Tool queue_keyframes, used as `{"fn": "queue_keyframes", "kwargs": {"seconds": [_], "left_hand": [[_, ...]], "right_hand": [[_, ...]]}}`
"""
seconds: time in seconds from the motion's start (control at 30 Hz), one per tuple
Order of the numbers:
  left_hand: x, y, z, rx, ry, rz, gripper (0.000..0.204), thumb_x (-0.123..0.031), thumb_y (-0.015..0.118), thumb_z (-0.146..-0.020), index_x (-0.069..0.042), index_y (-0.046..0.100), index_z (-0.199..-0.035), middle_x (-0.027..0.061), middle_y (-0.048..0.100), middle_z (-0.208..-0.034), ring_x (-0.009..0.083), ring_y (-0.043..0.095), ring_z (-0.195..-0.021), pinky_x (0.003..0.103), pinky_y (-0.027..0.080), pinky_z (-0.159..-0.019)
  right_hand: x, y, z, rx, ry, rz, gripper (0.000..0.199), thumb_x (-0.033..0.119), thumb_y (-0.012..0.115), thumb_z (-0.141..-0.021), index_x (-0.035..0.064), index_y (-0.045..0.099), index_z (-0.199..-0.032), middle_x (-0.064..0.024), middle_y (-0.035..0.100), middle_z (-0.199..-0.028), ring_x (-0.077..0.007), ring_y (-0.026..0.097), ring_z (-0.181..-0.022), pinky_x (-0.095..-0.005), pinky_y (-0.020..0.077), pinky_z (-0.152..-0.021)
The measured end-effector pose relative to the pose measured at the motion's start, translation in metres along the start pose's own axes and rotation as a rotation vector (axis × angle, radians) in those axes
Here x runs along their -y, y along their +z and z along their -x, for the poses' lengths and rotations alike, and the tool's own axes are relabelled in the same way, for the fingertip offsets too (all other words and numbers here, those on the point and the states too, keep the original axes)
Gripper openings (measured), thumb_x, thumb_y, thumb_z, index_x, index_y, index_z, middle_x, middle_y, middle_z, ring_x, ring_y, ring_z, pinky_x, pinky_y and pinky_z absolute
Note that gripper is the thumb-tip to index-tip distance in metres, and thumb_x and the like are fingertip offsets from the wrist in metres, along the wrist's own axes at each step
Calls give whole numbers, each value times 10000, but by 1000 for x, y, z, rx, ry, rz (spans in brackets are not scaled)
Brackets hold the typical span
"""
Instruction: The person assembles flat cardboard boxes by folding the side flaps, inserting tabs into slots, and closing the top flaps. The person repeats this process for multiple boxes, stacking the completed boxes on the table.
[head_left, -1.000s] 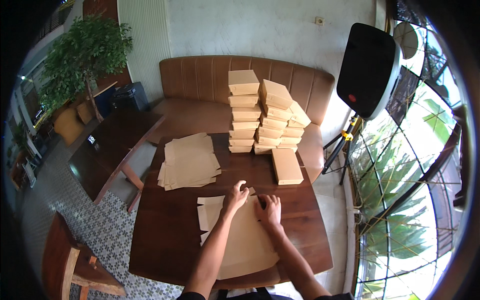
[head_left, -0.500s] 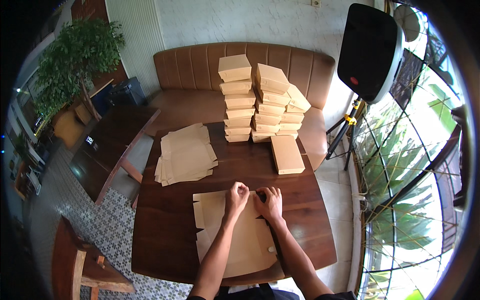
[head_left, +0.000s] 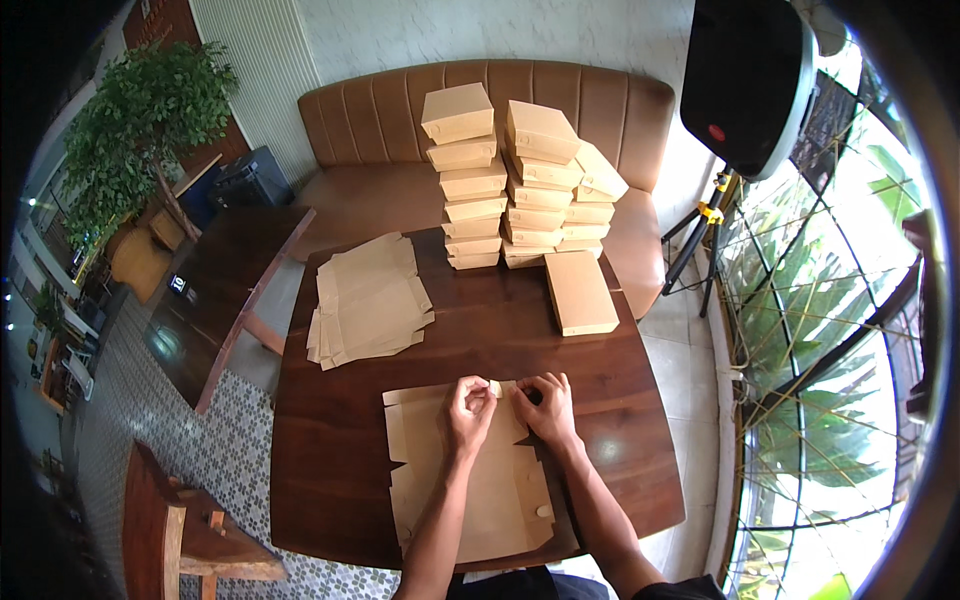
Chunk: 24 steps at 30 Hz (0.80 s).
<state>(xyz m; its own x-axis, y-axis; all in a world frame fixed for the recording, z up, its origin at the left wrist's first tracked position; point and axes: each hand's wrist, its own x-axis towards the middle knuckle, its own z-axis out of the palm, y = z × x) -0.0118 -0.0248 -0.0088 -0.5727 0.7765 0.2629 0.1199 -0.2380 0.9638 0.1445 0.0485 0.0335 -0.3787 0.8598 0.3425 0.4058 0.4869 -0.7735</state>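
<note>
A flat brown cardboard box blank [head_left: 497, 500] lies on the dark wooden table in front of me, its side flaps slightly raised. At its far edge my left hand [head_left: 468, 412] pinches a small pale tab of the blank between thumb and fingertips. Just to the right, my right hand [head_left: 547, 408] has thumb and forefinger curled together on the same far edge, other fingers bent. The exact contact of the right fingertips is hard to see. A small whitish round spot [head_left: 544, 511] shows near the blank's right side.
More flat blanks [head_left: 372, 295] lie piled at the table's left. Tall stacks of folded cardboard boxes [head_left: 473, 184] stand at the back, with one closed box [head_left: 582, 293] in front of them. A brown bench [head_left: 380, 190], a speaker on a stand [head_left: 745, 90] and a wooden chair [head_left: 205, 530] surround the table [head_left: 620, 440].
My hands have stayed at the blank's far edge; the left fingers have turned and now show a small pale tab between them. The whole view has shifted slightly.
</note>
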Motion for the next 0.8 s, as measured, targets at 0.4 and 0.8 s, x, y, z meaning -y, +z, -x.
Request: {"fn": "queue_keyframes", "kwargs": {"seconds": [0.4,0.8], "left_hand": [[-27,-1,4,99,-13,83,124,-77,720,-1048,10,684,-1129,69,755,-1073,131,738,-1007,293,610,-899],[-43,-4,-2,225,-58,16,212,-68,708,-1059,66,741,-1220,132,774,-1157,185,769,-1005,320,654,-885]], "right_hand": [[10,-9,6,80,277,-239,290,310,836,-943,30,825,-1015,-126,759,-979,-255,652,-1003,-382,528,-896],[0,0,5,17,367,-487,308,272,797,-1008,-35,812,-1027,-73,768,-888,-113,679,-835,-283,550,-774]]}}
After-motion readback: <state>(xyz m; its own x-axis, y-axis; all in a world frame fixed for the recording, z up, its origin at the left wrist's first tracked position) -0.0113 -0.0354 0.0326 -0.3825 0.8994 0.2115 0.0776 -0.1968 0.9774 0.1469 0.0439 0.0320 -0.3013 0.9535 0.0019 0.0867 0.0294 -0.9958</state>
